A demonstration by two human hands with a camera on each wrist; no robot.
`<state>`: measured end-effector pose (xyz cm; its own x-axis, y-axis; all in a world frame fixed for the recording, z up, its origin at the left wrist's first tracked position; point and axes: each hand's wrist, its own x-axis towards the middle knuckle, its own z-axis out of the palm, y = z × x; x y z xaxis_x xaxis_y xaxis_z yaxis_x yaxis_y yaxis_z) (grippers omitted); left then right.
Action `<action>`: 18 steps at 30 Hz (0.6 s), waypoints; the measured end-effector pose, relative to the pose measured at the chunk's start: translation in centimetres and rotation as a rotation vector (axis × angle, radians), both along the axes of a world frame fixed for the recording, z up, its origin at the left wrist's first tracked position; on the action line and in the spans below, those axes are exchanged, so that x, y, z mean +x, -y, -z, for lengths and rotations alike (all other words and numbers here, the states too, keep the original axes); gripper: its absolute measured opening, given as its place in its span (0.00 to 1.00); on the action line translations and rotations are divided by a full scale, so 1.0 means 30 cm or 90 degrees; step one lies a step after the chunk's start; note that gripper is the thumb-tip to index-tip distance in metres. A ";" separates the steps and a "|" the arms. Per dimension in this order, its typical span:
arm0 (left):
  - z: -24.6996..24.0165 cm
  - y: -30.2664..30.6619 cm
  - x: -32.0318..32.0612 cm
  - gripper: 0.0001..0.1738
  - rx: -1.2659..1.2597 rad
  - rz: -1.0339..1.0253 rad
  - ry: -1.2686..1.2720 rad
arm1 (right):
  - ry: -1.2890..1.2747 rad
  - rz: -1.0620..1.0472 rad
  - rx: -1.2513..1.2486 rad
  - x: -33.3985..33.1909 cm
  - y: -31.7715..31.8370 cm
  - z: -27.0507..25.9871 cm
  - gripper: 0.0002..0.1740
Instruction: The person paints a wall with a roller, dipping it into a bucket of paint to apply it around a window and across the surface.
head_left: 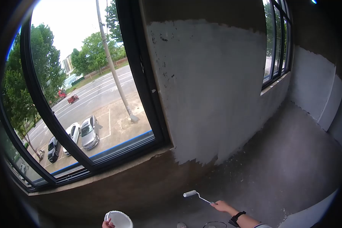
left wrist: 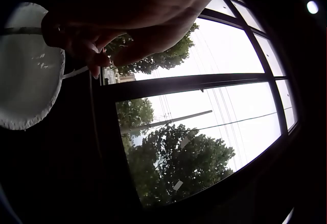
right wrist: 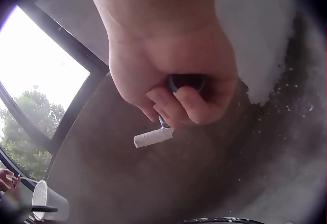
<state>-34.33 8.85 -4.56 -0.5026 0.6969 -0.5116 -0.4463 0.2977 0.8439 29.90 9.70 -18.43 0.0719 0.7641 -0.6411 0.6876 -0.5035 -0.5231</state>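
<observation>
My right hand grips the handle of a paint roller, its white sleeve pointing out to the left over the dark floor. In the right wrist view, curled fingers wrap the dark handle end, and the white roller sleeve shows beyond them. At the bottom of the head view, my left hand holds a white bucket at its rim side. The left wrist view has the bucket tilted beside that hand, with the fingers curled at its thin handle. White paint streaks its inside.
A large dark-framed window stands on the left, above a bare lower wall. Light grey coating with a ragged lower edge covers the wall ahead. Another window is farther right. Near a shoe lies a dark hoop-like rim.
</observation>
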 end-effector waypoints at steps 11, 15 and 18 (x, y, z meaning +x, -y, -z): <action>-0.250 -0.008 0.564 0.12 0.054 0.065 0.030 | -0.107 0.148 0.214 0.261 0.633 0.003 0.19; -0.242 -0.002 0.713 0.15 0.104 0.142 0.115 | -0.202 0.177 0.301 0.247 0.619 -0.251 0.17; -0.233 -0.027 0.826 0.16 0.115 0.197 0.086 | -0.249 0.168 0.351 0.228 0.594 -0.405 0.17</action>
